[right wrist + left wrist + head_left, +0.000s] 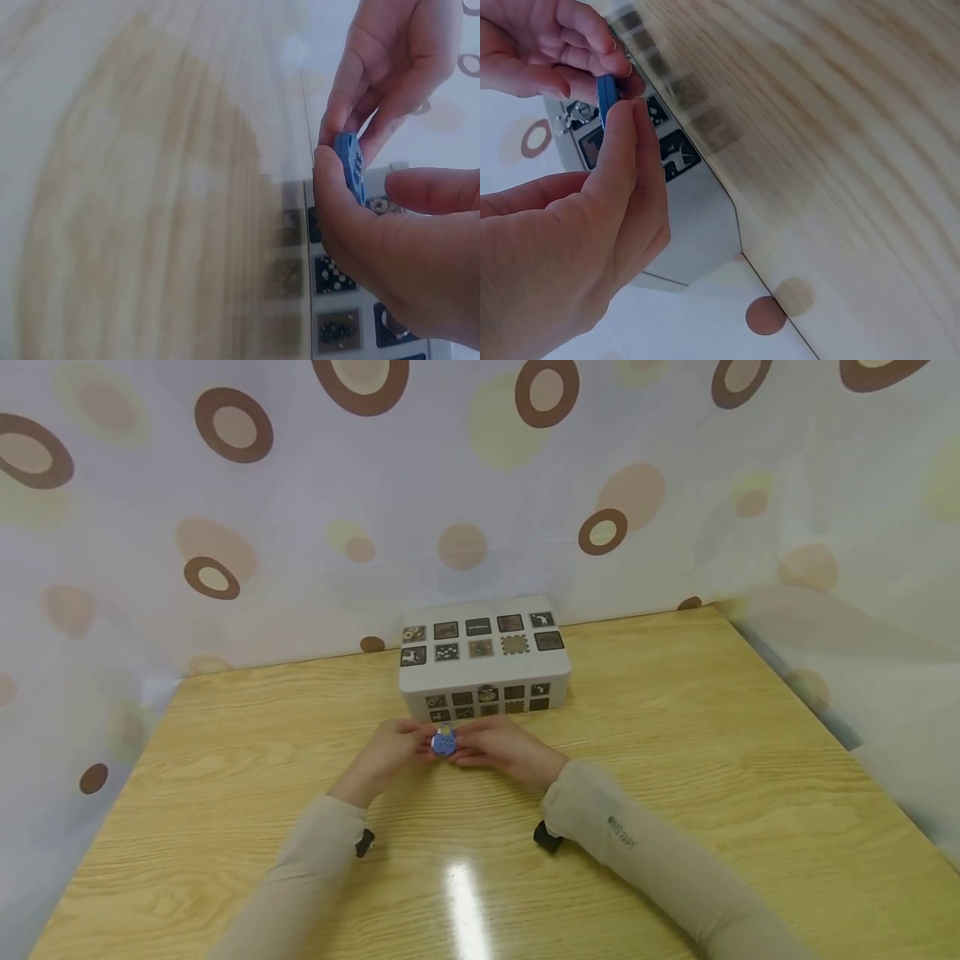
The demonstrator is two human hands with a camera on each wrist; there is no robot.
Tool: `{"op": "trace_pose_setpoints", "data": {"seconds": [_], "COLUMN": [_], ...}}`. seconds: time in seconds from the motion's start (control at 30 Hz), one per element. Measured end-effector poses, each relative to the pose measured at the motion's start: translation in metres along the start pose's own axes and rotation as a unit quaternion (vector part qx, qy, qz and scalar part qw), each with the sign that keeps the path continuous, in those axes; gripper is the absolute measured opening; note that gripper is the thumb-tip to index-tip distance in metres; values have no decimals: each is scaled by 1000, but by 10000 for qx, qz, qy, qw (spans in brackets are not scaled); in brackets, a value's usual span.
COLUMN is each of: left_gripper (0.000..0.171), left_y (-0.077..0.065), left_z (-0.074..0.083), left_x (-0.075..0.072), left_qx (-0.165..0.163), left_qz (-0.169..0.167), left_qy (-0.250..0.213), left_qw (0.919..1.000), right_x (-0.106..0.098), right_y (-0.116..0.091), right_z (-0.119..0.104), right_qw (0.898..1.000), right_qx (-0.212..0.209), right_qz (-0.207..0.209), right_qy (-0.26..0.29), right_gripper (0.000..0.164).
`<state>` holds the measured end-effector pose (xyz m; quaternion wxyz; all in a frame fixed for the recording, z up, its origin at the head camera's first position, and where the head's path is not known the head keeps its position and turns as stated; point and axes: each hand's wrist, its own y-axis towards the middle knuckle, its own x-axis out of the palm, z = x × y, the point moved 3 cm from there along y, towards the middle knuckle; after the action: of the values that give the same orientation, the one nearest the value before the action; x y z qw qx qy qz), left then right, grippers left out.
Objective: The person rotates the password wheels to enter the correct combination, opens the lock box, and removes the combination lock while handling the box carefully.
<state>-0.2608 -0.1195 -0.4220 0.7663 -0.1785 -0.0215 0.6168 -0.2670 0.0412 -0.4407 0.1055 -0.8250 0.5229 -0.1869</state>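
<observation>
Over the table, just in front of a white box, both hands meet at a small flat blue disc (443, 742). Its face carries small dark markings, with a pale yellowish patch near the top in the head view. Seen edge-on in the right wrist view, the disc (349, 165) is thin with a rounded rim. My left hand (384, 756) pinches one end of it between thumb and fingers. My right hand (513, 752) holds the other end, its fingers curved behind the disc and its thumb on the face side.
The white box (442, 677), printed with rows of small dark pictures, stands closed behind the hands, a metal latch (577, 112) on its front. Wooden tabletop (675, 735) spreads around it. A patterned white cloth (420, 485) hangs along the back and sides.
</observation>
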Motion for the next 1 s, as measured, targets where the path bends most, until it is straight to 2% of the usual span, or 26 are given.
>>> {"op": "trace_pose_setpoints", "data": {"seconds": [0.43,0.67,1.0], "left_gripper": [32,32,30], "left_y": [-8,-8,-9], "left_z": [-7,-9,-13], "left_x": [-27,-42,-62], "left_qx": [-259,-409,-189], "left_qz": [273,373,801], "left_qy": [383,659,1163], "left_qw": [9986,9963,9898], "right_x": [30,48,75], "right_y": [19,30,48], "right_z": [4,1,-3], "right_qw": [9998,9997,9995], "right_qx": [-39,-28,-26], "right_qz": [-199,-174,-137], "right_qy": [54,-176,-267], "right_gripper": [36,39,40]}}
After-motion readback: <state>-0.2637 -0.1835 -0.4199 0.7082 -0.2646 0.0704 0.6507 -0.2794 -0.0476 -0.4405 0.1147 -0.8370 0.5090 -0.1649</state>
